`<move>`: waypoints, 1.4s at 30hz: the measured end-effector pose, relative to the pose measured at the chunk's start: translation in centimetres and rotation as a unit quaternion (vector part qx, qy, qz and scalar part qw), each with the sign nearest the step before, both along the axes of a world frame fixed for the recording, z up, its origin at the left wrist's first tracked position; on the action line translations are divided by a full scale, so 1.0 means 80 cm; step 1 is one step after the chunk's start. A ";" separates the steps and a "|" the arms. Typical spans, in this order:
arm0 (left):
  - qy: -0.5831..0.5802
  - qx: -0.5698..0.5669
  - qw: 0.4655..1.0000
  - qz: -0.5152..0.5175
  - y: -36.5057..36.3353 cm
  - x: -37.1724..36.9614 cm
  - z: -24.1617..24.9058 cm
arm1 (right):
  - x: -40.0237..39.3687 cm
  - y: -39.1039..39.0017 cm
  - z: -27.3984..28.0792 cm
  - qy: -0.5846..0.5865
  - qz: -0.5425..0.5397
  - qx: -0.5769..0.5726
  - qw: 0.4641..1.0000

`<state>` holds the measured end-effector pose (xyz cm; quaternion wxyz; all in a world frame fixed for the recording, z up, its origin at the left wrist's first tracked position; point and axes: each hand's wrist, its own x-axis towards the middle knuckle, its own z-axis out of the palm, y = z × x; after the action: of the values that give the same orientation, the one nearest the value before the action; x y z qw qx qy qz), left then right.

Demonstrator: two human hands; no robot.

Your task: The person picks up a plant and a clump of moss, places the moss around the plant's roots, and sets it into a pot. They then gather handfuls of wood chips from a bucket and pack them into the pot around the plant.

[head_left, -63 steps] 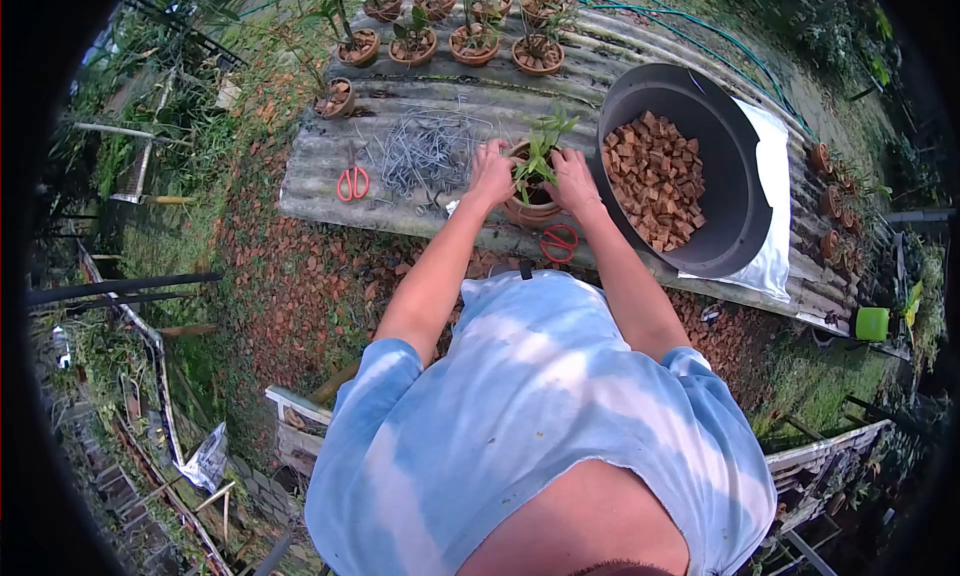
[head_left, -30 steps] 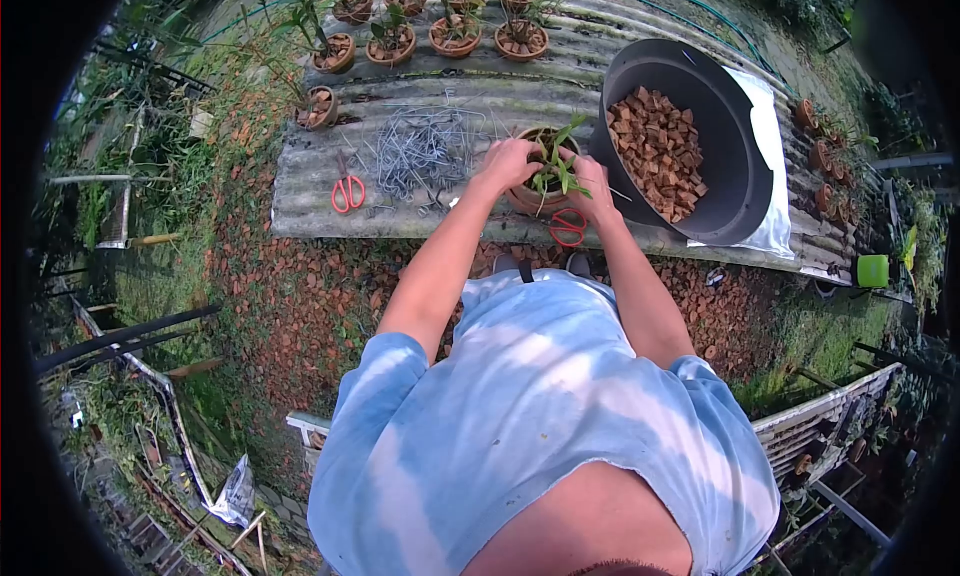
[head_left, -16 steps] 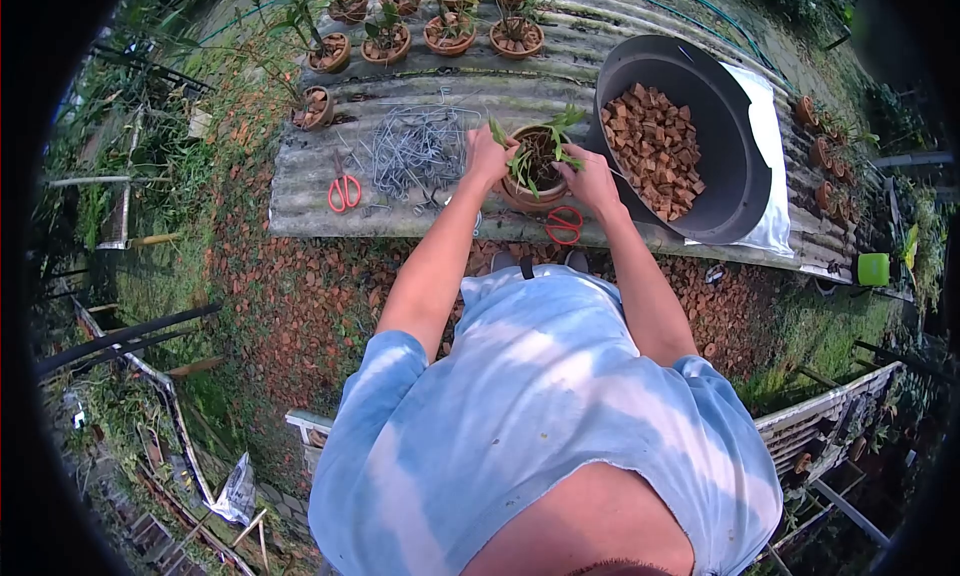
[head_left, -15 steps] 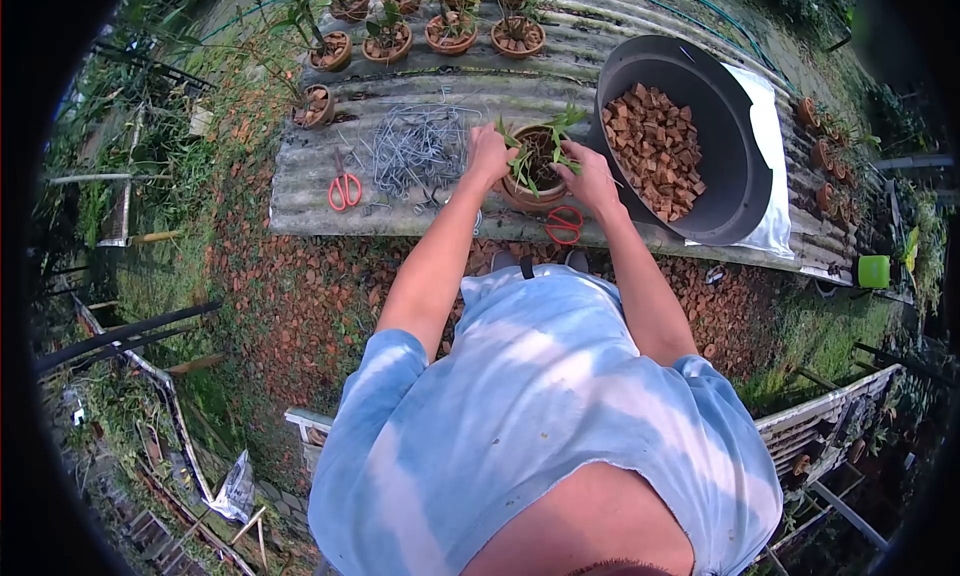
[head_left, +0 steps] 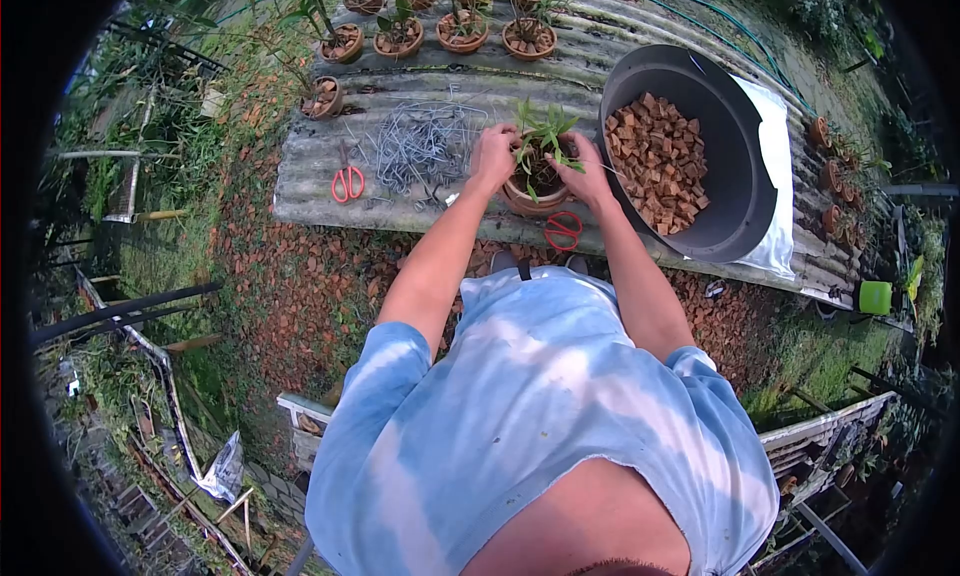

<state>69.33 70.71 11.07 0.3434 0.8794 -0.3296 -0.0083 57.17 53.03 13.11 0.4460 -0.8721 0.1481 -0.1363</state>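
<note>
A leafy green plant stands in a round clay pot, with brown roots or stems showing in the middle. My left hand is closed at the plant's left side, over the pot's rim. On the other side my right hand grips the plant's low part, fingers bent inward; the leaves partly hide the fingertips of both hands. Just in front of the pot lie red-handled scissors. Left of my left hand is a heap of bent grey wires, and a second pair of red-handled scissors rests beyond it.
A big black tub holding brown chunks stands at right on a white sheet. Several potted plants line the far side of the corrugated tabletop. A green container sits by the right corner.
The plant has come more upright, its leaves now rising between my hands. Both hands have turned inward and lowered slightly around it at the pot. The view has shifted a little.
</note>
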 end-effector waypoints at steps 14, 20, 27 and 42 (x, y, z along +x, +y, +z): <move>0.117 -0.030 0.993 0.003 0.026 -0.003 0.003 | -0.035 0.015 0.010 -0.025 0.052 -0.146 0.988; 0.415 -0.181 0.887 0.083 0.079 -0.022 0.045 | -0.061 0.015 0.044 0.116 0.029 -0.085 0.989; 0.129 -0.265 0.939 0.180 0.063 -0.132 0.043 | -0.099 0.014 0.102 0.217 0.024 -0.015 0.976; 0.071 -0.142 0.978 -0.138 -0.187 -0.254 0.215 | -0.188 -0.225 0.139 0.141 0.036 0.195 0.970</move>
<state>49.01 55.75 28.24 0.4831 0.7648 -0.4203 -0.0712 42.11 35.06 24.21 0.5868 -0.7834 0.2017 0.0353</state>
